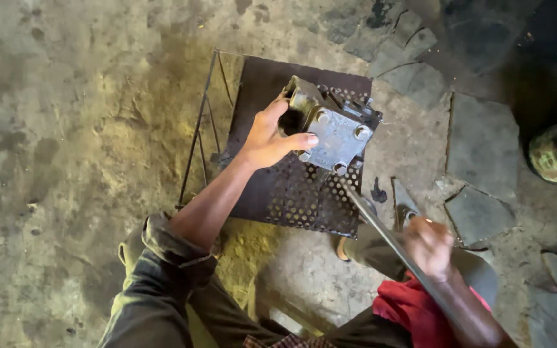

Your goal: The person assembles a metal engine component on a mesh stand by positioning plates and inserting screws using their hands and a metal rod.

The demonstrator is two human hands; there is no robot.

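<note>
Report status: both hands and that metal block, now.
Left hand grips bolted metal block on perforated stand. Right hand holds long bar reaching the block's lower bolt. Nothing in the way.

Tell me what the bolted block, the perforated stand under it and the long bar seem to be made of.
Bolted block, held by the left hand: looks like bare steel or cast metal, dull grey, scuffed, with hex bolt heads. Perforated stand: sheet metal, dark and rusty brown, punched with round holes. Long bar in the right hand: probably steel, smooth with a grey sheen.
</note>
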